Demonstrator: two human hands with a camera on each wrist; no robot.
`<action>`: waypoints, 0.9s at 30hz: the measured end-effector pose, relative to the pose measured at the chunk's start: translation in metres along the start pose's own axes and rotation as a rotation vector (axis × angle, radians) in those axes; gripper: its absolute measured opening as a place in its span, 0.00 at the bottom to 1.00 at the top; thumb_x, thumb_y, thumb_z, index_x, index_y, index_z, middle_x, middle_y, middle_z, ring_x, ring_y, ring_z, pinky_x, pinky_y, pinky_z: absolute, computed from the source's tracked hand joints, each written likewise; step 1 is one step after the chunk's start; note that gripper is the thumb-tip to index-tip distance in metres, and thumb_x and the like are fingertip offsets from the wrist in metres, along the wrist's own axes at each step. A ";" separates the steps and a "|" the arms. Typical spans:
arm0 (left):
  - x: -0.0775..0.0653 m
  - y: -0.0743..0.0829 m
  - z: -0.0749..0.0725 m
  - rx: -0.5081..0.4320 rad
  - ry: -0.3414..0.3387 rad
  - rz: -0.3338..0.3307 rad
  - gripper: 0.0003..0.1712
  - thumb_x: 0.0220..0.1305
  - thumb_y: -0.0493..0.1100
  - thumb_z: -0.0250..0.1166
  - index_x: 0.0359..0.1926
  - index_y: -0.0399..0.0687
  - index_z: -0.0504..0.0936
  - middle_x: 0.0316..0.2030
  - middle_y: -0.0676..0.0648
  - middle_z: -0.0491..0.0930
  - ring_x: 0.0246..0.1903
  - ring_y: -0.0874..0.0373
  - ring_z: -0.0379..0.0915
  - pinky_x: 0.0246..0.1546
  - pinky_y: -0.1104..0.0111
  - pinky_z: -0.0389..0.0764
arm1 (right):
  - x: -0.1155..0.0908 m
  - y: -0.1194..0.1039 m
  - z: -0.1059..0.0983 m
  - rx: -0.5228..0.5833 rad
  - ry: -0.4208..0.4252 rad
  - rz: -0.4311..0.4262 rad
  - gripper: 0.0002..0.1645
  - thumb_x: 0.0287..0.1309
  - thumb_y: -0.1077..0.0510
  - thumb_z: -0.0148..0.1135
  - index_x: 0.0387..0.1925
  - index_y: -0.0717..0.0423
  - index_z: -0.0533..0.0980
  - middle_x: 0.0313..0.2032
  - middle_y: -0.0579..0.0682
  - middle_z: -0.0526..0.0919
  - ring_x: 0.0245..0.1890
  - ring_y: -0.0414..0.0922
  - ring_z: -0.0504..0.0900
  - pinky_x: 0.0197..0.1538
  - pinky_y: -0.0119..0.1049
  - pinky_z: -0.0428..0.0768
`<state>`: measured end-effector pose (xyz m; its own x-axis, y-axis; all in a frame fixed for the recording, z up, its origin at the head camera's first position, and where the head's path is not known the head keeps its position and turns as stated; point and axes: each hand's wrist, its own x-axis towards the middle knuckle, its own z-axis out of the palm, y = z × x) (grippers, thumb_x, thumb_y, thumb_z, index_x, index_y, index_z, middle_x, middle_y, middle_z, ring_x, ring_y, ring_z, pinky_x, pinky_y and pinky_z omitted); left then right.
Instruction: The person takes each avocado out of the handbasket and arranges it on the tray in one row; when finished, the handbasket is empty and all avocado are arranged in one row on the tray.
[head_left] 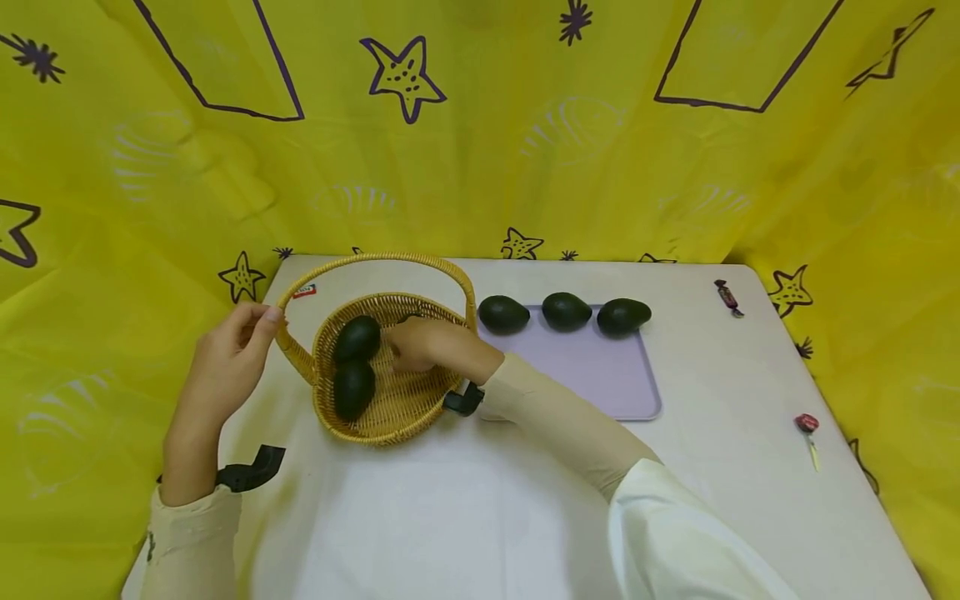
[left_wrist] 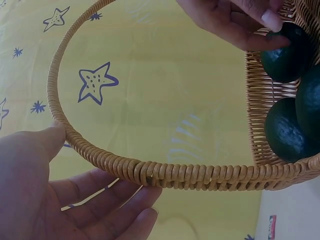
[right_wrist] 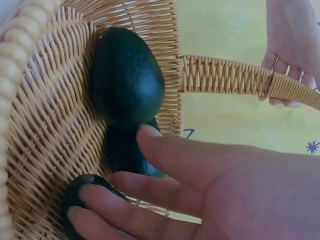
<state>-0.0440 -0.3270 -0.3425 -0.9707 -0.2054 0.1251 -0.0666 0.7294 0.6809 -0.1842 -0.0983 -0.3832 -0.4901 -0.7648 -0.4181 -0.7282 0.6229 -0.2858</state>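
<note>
My left hand [head_left: 228, 367] holds the handle [left_wrist: 190, 175] of a yellow wicker basket [head_left: 401, 408] between thumb and fingers, at its left side. Inside the basket, my right hand [head_left: 431, 343] reaches down with its fingers fairly straight. In the right wrist view its fingertips touch a dark green avocado [right_wrist: 72, 220], partly covered by them. The thumb stands apart from these fingers, near another two avocados, one avocado [head_left: 357, 339] behind the other avocado [head_left: 354, 390] at the basket's left side.
Right of the basket lies a pale lilac tray [head_left: 592, 383], with three avocados [head_left: 566, 312] in a row along its far edge. A wrapped candy [head_left: 727, 297] and a lollipop [head_left: 807, 423] lie at the right. A small red wrapper [head_left: 305, 291] is behind the handle.
</note>
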 end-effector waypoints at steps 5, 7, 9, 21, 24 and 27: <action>0.000 0.000 0.000 0.007 0.003 0.006 0.29 0.84 0.61 0.48 0.58 0.41 0.78 0.55 0.36 0.85 0.56 0.43 0.77 0.48 0.64 0.69 | -0.003 0.002 0.000 0.039 0.135 0.112 0.21 0.74 0.45 0.65 0.55 0.58 0.78 0.50 0.53 0.85 0.49 0.46 0.83 0.51 0.40 0.81; 0.000 0.000 0.000 0.008 0.004 0.008 0.29 0.84 0.61 0.48 0.58 0.41 0.79 0.55 0.36 0.85 0.56 0.42 0.77 0.48 0.64 0.69 | -0.004 0.003 0.000 0.063 0.161 0.185 0.28 0.71 0.43 0.68 0.59 0.58 0.75 0.54 0.54 0.84 0.53 0.48 0.84 0.53 0.42 0.83; 0.000 0.000 0.000 0.006 0.002 0.010 0.29 0.84 0.61 0.48 0.58 0.41 0.79 0.55 0.35 0.85 0.57 0.41 0.77 0.48 0.64 0.69 | -0.004 0.002 0.001 0.081 0.165 0.252 0.36 0.67 0.38 0.70 0.64 0.57 0.71 0.58 0.54 0.83 0.56 0.48 0.83 0.55 0.44 0.83; -0.001 0.000 0.000 0.006 0.013 0.012 0.29 0.83 0.61 0.49 0.58 0.41 0.79 0.55 0.36 0.85 0.57 0.44 0.77 0.49 0.66 0.69 | 0.013 0.005 0.009 0.088 0.118 0.430 0.48 0.58 0.28 0.73 0.63 0.60 0.76 0.59 0.52 0.83 0.54 0.49 0.86 0.56 0.46 0.85; 0.000 0.000 0.000 0.005 0.014 0.018 0.28 0.84 0.61 0.49 0.58 0.41 0.79 0.55 0.36 0.85 0.57 0.43 0.77 0.49 0.66 0.69 | 0.016 0.007 0.009 0.098 0.118 0.439 0.46 0.58 0.31 0.75 0.63 0.60 0.76 0.59 0.52 0.84 0.55 0.49 0.86 0.59 0.49 0.84; -0.001 -0.001 0.000 0.007 0.017 0.025 0.28 0.84 0.60 0.49 0.57 0.41 0.79 0.54 0.36 0.86 0.56 0.45 0.77 0.48 0.67 0.69 | 0.018 0.008 0.009 0.105 0.111 0.439 0.45 0.59 0.35 0.76 0.66 0.58 0.73 0.60 0.52 0.84 0.55 0.49 0.86 0.60 0.49 0.83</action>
<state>-0.0435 -0.3271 -0.3431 -0.9681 -0.1979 0.1538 -0.0443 0.7392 0.6720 -0.1947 -0.1051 -0.4009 -0.7940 -0.4342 -0.4256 -0.3906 0.9007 -0.1902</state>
